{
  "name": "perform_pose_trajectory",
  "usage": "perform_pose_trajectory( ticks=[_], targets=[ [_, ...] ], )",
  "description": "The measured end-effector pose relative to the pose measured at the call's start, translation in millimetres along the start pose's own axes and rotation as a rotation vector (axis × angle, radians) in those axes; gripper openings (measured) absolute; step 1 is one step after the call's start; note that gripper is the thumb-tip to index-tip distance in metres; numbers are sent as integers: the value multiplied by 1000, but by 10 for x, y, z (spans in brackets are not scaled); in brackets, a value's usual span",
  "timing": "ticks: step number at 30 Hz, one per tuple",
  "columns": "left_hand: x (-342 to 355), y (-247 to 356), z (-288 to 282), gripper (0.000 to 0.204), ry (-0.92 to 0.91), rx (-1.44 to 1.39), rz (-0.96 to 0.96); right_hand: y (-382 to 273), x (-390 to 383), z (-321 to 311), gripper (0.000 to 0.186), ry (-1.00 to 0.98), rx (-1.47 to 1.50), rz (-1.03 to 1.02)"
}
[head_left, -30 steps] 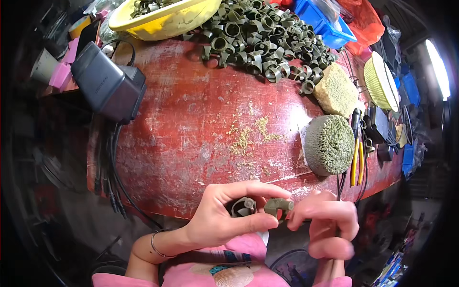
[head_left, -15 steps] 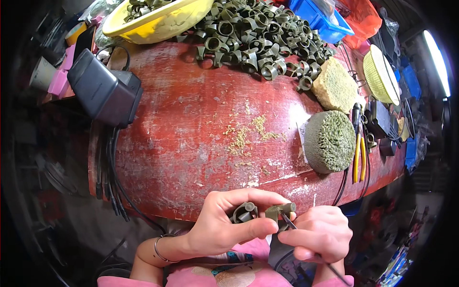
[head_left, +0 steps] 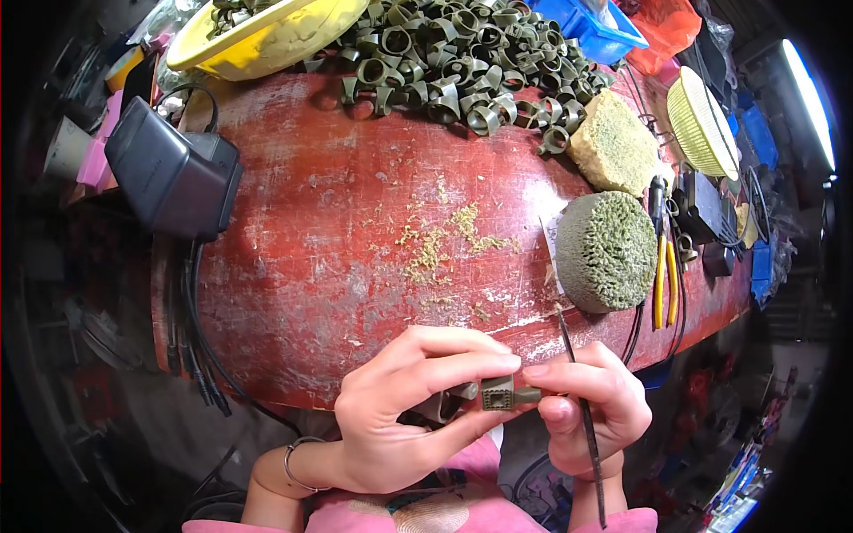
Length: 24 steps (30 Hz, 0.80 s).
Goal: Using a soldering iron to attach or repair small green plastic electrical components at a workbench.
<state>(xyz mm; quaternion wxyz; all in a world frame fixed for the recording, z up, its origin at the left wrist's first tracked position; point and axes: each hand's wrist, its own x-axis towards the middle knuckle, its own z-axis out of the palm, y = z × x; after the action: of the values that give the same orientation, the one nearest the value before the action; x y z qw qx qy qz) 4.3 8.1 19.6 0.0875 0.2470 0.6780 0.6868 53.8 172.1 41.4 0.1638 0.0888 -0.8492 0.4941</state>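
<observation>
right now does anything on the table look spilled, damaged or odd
Yes: yellowish crumbs lie scattered loose around the middle of the red table, looking like shed or spilled bits. The tabletop also looks worn, with pale scuffs and scratches through its red surface.

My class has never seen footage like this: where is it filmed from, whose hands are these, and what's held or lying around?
A fisheye camera on a person's head looks down, bending straight edges. No machine: that person's bare left hand pinches a small green piece; the right hand touches it and holds a thin dark tool. On the red table lie a heap of ring-like green pieces, a round green block, a pale yellow block and yellow-handled pliers.
</observation>
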Motion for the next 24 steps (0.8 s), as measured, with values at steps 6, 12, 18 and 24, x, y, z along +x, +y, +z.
perform_pose_trajectory(
  ticks=[6, 12, 18, 24],
  targets=[
    [18, 82, -12, 36, 12, 9, -4, -82, 30, -4, 26, -35, 168, 153],
    [-32, 43, -24, 38, 33, -20, -17, -131, 11, 78, 32, 15, 206, 389],
    [-41, 33, -21, 38, 9, 14, 46, -110, -39, 45, 22, -18, 386, 347],
    [-62, 32, -32, 38, 12, 15, 39, -111, -75, 73, 20, -14, 430, 391]
  ],
)
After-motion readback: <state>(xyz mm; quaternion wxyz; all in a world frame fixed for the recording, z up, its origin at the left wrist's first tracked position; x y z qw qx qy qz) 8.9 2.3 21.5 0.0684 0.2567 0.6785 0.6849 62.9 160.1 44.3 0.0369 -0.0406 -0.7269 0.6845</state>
